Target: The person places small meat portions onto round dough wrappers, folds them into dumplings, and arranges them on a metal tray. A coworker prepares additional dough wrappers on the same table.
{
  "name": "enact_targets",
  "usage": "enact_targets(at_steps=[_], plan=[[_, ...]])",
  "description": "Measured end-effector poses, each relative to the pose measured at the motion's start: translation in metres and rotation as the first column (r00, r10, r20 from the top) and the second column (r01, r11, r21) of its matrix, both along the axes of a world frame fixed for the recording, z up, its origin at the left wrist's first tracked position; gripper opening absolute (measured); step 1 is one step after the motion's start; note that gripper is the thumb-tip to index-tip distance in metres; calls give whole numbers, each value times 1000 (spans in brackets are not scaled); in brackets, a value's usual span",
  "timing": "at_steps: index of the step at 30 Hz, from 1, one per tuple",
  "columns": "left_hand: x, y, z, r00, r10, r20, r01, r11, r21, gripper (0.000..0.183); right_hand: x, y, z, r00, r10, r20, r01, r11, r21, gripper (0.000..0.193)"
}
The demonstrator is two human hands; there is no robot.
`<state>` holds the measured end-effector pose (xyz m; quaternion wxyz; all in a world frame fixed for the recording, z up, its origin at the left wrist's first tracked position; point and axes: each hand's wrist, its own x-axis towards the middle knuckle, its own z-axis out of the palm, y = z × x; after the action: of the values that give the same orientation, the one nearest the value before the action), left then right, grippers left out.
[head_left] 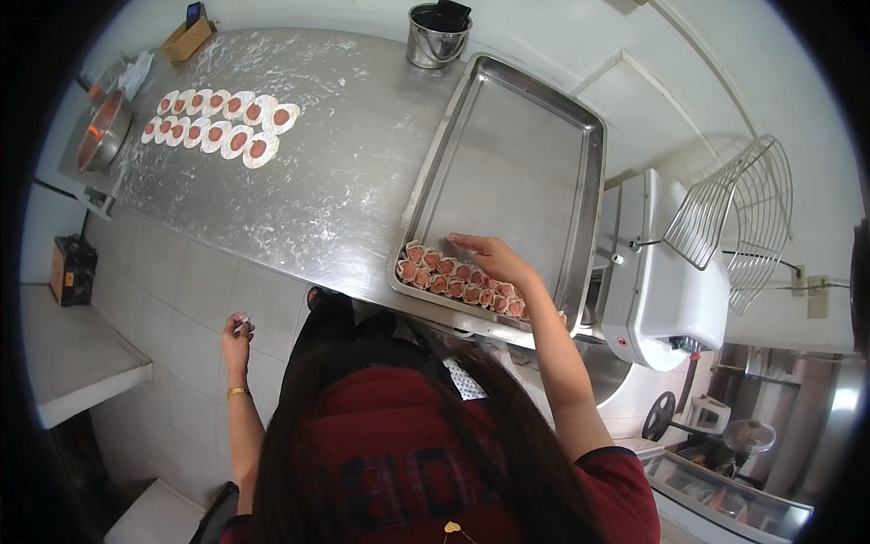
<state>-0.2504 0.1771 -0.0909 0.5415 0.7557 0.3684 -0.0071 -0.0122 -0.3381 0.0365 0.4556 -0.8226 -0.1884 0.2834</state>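
My right hand (494,258) is over the near part of a large metal tray (535,159), fingers stretched out, with nothing visible in it. Just below it, rows of open-topped meat dumplings (453,279) stand packed along the tray's near edge. My left hand (237,328) hangs off the table's front side above the floor, its fingers closed. A small pale and pinkish bit shows at its fingertips; what it is I cannot make out. Far left on the steel table (344,190), two rows of flat round wrappers (213,133) lie, each with a dab of meat filling.
A metal bowl (105,131) stands at the table's left end. Near the back wall are a small metal bucket (435,41) and a cardboard box (188,41). Right of the tray stands a white mixer (666,263) with a wire guard (761,213). Flour is scattered over the table.
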Motion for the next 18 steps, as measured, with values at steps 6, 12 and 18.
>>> enact_targets(at_steps=[6, 12, 18], plan=[[18, -12, 12, 998, 19, 59, -17, 999, -33, 30, -1, 17, 10, 970, 225, -92, -237, 959, -155, 55], [42, -22, 24, 982, -26, 185, 34, 999, -39, 30, 5, 39, 9, 999, 35, -29, -36, 999, -25, 50], [57, -26, 32, 983, -95, 157, 97, 995, -9, 31, 8, 18, -3, 994, 86, 66, -91, 993, 70, 45]])
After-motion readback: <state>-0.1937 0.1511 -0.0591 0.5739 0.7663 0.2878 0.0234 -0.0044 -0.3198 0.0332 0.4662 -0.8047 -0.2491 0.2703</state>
